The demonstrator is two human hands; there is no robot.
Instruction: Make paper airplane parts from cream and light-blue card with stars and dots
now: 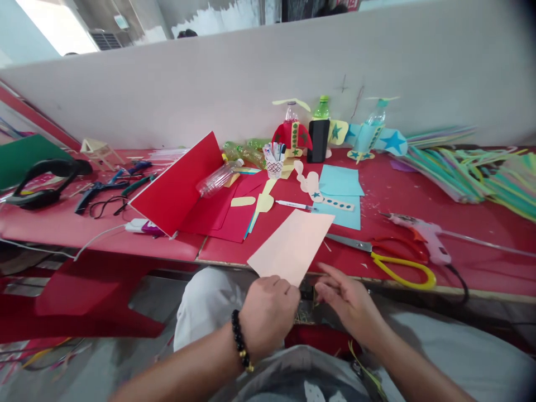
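Observation:
My left hand point(274, 312), with a dark bead bracelet at the wrist, grips the near end of a pale pink sheet of paper point(295, 240). The sheet slants up over the front edge of the red table. To the right of the paper is my right hand point(345, 298), apart from it, fingers partly spread and holding nothing that I can see. Scissors point(391, 262) with red and yellow handles lie just beyond that hand. A pen point(295, 205) rests behind the sheet, near light blue paper point(341, 187) and cut pink pieces with dots.
Bottle models point(293, 134) with paper wings stand along the back wall, near a cup of pens point(274, 167). A glue gun point(431, 237) with its cord lies at right, below bundled coloured strips point(452, 173). At left are a red board point(180, 190), a clear bottle point(218, 177) and pliers point(100, 190).

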